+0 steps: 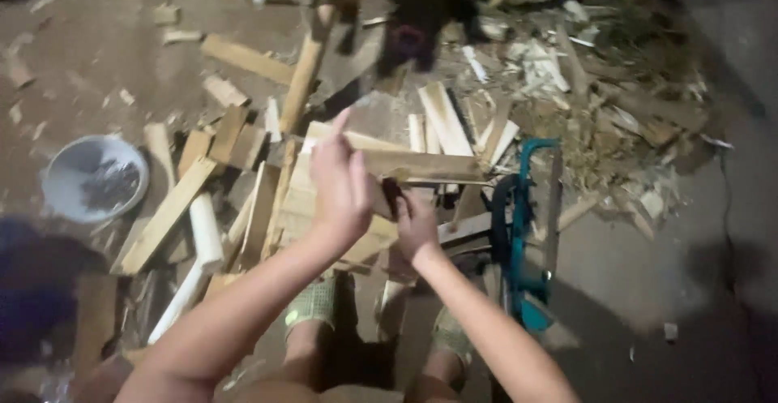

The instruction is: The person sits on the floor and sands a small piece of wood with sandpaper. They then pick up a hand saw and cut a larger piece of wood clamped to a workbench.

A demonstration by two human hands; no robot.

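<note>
The left hand is lifted up over a flat wood piece, with its fingers loose and a bit spread. It does not grip anything. The right hand is curled around a small dark thing, but it is too blurry to tell what. The wood piece lies on a pile of planks on the dirt floor. A blue saw stands just to the right. A round grey bowl sits far left.
</note>
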